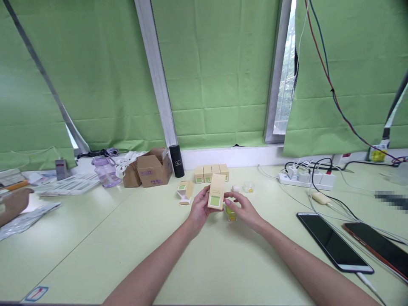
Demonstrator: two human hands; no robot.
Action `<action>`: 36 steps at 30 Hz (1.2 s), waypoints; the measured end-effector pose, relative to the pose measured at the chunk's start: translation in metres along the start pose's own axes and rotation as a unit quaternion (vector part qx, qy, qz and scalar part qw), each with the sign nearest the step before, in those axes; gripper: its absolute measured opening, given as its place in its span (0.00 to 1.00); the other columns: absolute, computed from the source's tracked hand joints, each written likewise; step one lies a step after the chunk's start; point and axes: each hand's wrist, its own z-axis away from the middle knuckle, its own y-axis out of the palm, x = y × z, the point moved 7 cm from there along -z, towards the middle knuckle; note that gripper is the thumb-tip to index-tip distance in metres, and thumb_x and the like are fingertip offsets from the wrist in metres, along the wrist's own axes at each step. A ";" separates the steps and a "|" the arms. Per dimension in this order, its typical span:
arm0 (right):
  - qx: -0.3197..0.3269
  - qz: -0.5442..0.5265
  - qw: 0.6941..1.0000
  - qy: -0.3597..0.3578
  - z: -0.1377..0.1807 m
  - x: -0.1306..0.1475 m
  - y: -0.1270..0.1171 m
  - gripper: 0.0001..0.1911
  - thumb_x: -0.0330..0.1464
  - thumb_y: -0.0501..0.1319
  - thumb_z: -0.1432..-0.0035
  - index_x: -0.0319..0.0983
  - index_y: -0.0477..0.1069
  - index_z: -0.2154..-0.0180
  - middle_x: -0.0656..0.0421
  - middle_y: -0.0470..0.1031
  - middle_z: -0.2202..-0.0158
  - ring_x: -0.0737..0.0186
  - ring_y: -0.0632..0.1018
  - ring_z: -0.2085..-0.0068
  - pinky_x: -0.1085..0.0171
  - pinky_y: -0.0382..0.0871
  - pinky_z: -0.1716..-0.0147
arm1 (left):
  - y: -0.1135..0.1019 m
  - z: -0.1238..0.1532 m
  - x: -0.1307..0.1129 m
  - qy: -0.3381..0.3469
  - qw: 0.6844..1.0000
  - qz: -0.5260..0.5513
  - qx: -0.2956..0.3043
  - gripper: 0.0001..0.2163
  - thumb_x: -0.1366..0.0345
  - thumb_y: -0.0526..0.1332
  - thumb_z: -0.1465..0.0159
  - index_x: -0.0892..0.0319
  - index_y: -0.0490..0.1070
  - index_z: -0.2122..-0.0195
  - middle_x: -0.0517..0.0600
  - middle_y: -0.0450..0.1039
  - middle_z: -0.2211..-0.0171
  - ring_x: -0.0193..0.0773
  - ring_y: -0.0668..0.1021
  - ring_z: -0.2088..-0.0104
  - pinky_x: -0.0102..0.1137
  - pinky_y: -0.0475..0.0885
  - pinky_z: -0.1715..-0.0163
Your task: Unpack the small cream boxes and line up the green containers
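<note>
Pale table (pixel 191 267). L hand (pixel 199 206) pinches box (pixel 217 185); R hand (pixel 245 208) half-curled beside it, grip unclear. Poss. risk: R fingers dipping could knock tub (pixel 231 215) just below 'em.

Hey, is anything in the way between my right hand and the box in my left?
Nothing visible stands between the right hand and the box in the left hand; the right one is beside the box's edge. A small yellow container shows just below it.
</note>
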 end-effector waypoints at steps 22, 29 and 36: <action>-0.043 -0.187 0.977 0.092 -0.006 -0.002 -0.013 0.33 0.61 0.71 0.54 0.39 0.82 0.61 0.50 0.84 0.56 0.44 0.79 0.50 0.52 0.68 0.47 | 0.032 0.004 -0.018 0.108 0.968 -0.221 0.046 0.24 0.62 0.66 0.38 0.53 0.68 0.40 0.59 0.67 0.37 0.54 0.75 0.41 0.39 0.81 0.57; -0.066 -0.172 0.979 0.083 -0.011 -0.006 -0.019 0.33 0.61 0.70 0.52 0.39 0.82 0.61 0.50 0.85 0.57 0.46 0.79 0.52 0.55 0.69 0.52 | 0.037 -0.005 -0.018 0.113 0.964 -0.239 0.033 0.25 0.62 0.67 0.39 0.54 0.68 0.40 0.59 0.68 0.38 0.51 0.76 0.45 0.37 0.80 0.58; -0.067 -0.164 0.982 0.069 -0.011 -0.009 -0.020 0.32 0.60 0.71 0.53 0.39 0.81 0.61 0.49 0.84 0.57 0.46 0.80 0.53 0.53 0.69 0.50 | 0.042 -0.002 -0.014 0.123 0.968 -0.217 0.010 0.23 0.64 0.65 0.39 0.54 0.68 0.42 0.58 0.71 0.41 0.48 0.78 0.46 0.36 0.79 0.57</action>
